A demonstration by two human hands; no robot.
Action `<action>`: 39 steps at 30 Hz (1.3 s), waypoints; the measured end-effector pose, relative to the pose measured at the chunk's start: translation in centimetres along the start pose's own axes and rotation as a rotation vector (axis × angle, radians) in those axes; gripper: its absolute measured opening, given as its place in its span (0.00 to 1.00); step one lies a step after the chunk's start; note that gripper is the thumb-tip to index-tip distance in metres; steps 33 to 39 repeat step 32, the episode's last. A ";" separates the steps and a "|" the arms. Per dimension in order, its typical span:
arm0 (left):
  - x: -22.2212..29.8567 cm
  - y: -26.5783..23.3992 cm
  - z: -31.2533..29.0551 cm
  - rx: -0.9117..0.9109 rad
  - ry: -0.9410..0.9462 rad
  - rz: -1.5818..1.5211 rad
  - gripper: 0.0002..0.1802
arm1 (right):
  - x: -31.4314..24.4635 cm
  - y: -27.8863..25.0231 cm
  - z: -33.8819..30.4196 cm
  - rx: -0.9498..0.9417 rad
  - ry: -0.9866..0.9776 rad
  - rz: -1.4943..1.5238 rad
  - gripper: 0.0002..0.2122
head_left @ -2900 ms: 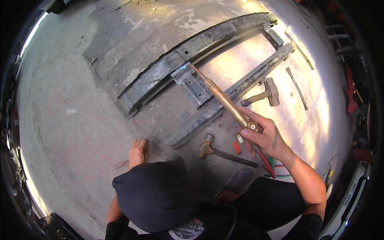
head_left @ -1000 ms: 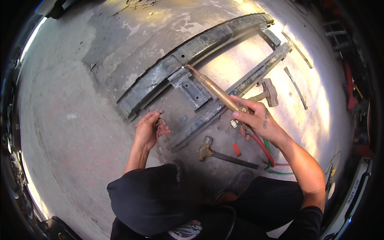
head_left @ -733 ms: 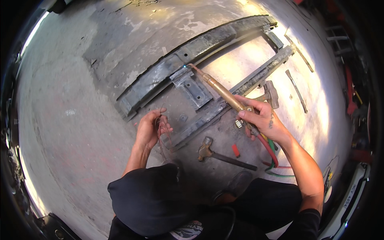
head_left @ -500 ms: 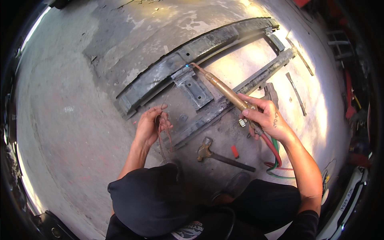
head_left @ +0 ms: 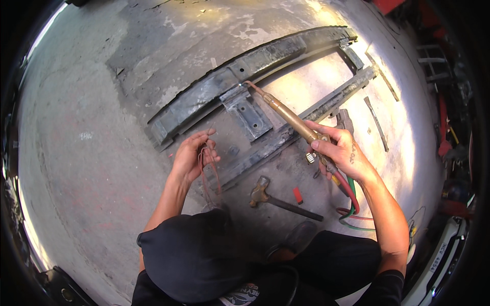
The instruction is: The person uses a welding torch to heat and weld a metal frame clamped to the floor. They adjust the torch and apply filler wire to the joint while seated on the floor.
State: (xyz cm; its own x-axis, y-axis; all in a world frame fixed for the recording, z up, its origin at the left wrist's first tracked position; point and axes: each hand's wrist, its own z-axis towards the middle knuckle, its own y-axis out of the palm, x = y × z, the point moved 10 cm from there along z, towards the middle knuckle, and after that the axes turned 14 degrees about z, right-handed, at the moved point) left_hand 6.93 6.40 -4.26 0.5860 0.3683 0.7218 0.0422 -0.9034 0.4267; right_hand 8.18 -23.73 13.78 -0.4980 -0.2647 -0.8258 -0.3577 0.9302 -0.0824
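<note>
My right hand (head_left: 343,150) is wrapped round the rear of a brass gas torch (head_left: 287,116). The torch's thin bent copper tip lies at the joint between a long curved grey metal beam (head_left: 204,85) and a bracket plate (head_left: 251,120), where a small whitish spot glows. My left hand (head_left: 196,153), fingers bent, grips a looped length of thin copper-coloured wire (head_left: 206,176) that hangs below it. It is held short of the beam, left of the bracket. A straight lower bar (head_left: 326,104) runs under the torch.
A hammer (head_left: 286,204) with a dark handle and a small red block (head_left: 298,195) lie on the concrete floor near my knees. Another hammer head (head_left: 344,121) lies beyond my right hand, with a chisel-like bar (head_left: 376,125) farther right. Red and green hoses (head_left: 352,201) trail from the torch.
The blue flame at the torch tip has shrunk to a faint whitish spot. My left fingertips have shifted slightly upward. The torch stays nearly in place.
</note>
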 end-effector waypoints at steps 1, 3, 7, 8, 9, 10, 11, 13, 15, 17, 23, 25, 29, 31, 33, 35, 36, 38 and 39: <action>-0.2 -0.1 0.2 -0.002 -0.003 -0.010 0.21 | 0.1 0.0 0.0 0.001 0.000 0.003 0.27; -0.5 -0.2 0.3 -0.003 -0.013 -0.025 0.20 | 0.2 0.0 0.0 0.009 0.001 0.003 0.27; -0.9 -0.7 0.5 0.030 -0.042 -0.043 0.17 | 0.1 -0.1 0.0 0.014 0.004 0.000 0.26; -1.2 -0.9 0.5 0.045 -0.051 -0.048 0.16 | 0.1 0.0 0.0 0.011 0.005 0.001 0.25; -1.2 -1.0 0.6 0.038 -0.050 -0.042 0.16 | 0.1 0.1 0.1 0.007 0.002 0.002 0.25; -1.3 -1.2 0.7 0.029 -0.051 -0.038 0.16 | 0.1 0.1 0.1 0.005 -0.001 0.001 0.25; -1.4 -1.3 0.8 0.020 -0.051 -0.035 0.15 | 0.1 0.0 0.1 0.003 -0.003 0.000 0.25; -1.6 -1.7 0.9 0.031 -0.057 -0.024 0.15 | -0.1 -0.1 0.0 0.004 -0.013 0.007 0.26; -1.7 -1.9 0.9 0.046 -0.063 -0.013 0.15 | -0.1 -0.1 0.0 0.005 -0.017 0.010 0.26; -1.5 -1.8 0.7 0.058 -0.071 0.001 0.15 | 0.1 -0.2 0.1 0.012 -0.017 0.013 0.26; -1.4 -2.5 -0.5 0.098 -0.035 0.000 0.13 | 0.1 -0.2 0.1 0.005 -0.018 0.034 0.26; -2.4 -3.7 -1.1 0.152 -0.048 -0.002 0.13 | 0.1 -0.3 0.0 0.003 -0.020 0.039 0.26; -5.1 -5.8 -1.7 0.221 -0.059 0.025 0.13 | 0.4 -0.2 0.2 -0.010 0.001 0.011 0.26; -6.1 -6.4 -1.8 0.237 -0.045 0.071 0.14 | 0.3 -0.2 0.3 -0.003 -0.002 0.014 0.27; -6.5 -6.7 -1.8 0.245 -0.038 0.095 0.14 | 0.2 -0.2 0.3 0.001 -0.003 0.016 0.27; -6.5 -6.7 -1.8 0.245 -0.038 0.095 0.14 | 0.2 -0.2 0.3 0.001 -0.003 0.016 0.27; -6.5 -6.7 -1.8 0.245 -0.038 0.095 0.14 | 0.2 -0.2 0.3 0.001 -0.003 0.016 0.27; -6.5 -6.7 -1.8 0.245 -0.038 0.095 0.14 | 0.2 -0.2 0.3 0.001 -0.003 0.016 0.27; -6.5 -6.7 -1.8 0.245 -0.038 0.095 0.14 | 0.2 -0.2 0.3 0.001 -0.003 0.016 0.27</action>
